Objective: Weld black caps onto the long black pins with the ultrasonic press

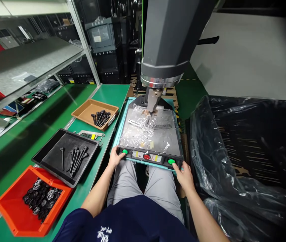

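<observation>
My left hand [115, 157] grips the left end of the front panel of a press [146, 156], its thumb on the left green button [125, 152]. At the other end, my right hand [184, 175] wraps the corner, with the thumb at the edge of the right green button [171, 162]. A red button [146, 157] sits between them. Above the film-covered metal plate [135, 139], the press's metal tip [153, 100] reaches down to a small part that I cannot make out clearly.
Left on the green bench are a brown tray [84, 112] and a black tray [49, 158], both with black rod-like parts, and an orange bin [9, 205] of small black parts. Hex keys [92, 135] lie between the trays. A plastic-lined container [208, 144] stands right.
</observation>
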The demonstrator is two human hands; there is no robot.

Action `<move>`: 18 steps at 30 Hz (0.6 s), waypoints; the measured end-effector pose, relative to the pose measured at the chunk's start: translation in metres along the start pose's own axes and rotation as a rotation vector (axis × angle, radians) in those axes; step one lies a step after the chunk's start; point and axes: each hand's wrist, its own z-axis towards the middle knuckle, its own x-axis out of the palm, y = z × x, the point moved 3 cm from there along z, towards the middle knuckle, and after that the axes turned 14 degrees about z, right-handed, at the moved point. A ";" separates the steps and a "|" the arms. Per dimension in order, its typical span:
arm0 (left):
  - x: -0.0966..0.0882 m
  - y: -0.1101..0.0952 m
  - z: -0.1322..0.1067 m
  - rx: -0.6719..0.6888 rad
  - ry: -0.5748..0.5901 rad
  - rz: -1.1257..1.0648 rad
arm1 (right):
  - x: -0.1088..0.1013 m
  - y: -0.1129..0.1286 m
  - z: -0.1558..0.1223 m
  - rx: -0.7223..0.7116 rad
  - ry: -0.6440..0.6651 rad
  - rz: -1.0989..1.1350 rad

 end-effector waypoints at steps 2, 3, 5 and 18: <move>0.000 0.001 -0.002 0.028 0.010 -0.006 | -0.001 -0.004 0.000 0.014 0.027 0.054; 0.001 0.001 -0.002 0.035 0.009 -0.006 | -0.001 -0.005 0.000 0.020 0.030 0.071; 0.002 0.001 -0.004 0.041 0.008 -0.010 | -0.001 -0.006 0.000 0.032 0.023 0.088; 0.002 0.001 -0.005 -0.004 0.036 -0.093 | -0.001 -0.013 0.004 0.031 0.003 0.104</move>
